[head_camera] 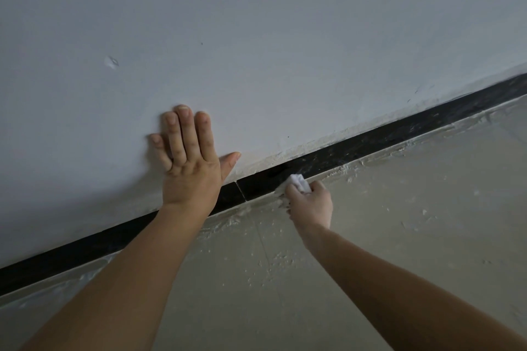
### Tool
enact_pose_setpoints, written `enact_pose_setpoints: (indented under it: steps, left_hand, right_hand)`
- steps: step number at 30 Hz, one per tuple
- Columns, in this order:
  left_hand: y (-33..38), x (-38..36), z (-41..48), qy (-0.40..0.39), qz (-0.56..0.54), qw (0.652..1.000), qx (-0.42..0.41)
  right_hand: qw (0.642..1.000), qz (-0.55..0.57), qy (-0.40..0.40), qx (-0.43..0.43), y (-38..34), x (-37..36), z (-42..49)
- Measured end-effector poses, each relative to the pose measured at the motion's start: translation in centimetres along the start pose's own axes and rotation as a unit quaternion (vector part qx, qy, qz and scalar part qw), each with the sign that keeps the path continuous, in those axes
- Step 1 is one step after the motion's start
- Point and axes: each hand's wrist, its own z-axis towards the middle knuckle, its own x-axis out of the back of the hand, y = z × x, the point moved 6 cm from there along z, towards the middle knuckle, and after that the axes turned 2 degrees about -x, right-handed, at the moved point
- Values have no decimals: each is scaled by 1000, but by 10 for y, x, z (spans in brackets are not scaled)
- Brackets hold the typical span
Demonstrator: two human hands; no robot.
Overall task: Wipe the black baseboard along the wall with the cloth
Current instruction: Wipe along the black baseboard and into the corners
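One black, white-smeared baseboard (370, 138) runs eight to two o'clock; right hand (312, 204) grasps one cloth (299, 182); left hand (191, 171) flat, released.

Black baseboard (370, 138) streaked with pale smears; white cloth (299, 183); grey-white wall (285, 23); beige floor (427, 208) flecked white.

I note a pale grey-white painted wall (285, 23) with one small chipped patch (111, 62) at upper left and a few dark specks (202, 43). Below it, a beige floor (427, 194) carries white splatters (281, 261) and a thin joint line (265, 251). Light is dim and even.
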Motion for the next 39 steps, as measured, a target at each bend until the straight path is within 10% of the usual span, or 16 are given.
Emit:
enact_pose_setpoints:
  steps: [6,16,25,39]
  left_hand:
    - [1,1,-1,-3,-3,1000,4]
    - [2,1,-1,-5,1,1000,-1]
    - [2,1,-1,-6,-11,1000,1]
    - [2,1,1,-10,1,1000,0]
  right_hand:
    - [995,-50,-7,90,-26,-3,1]
    - [988,49,149,11,-23,56,39]
    - [995,-31,-81,-42,17,-20,8]
    - [978,152,92,-104,12,44,66]
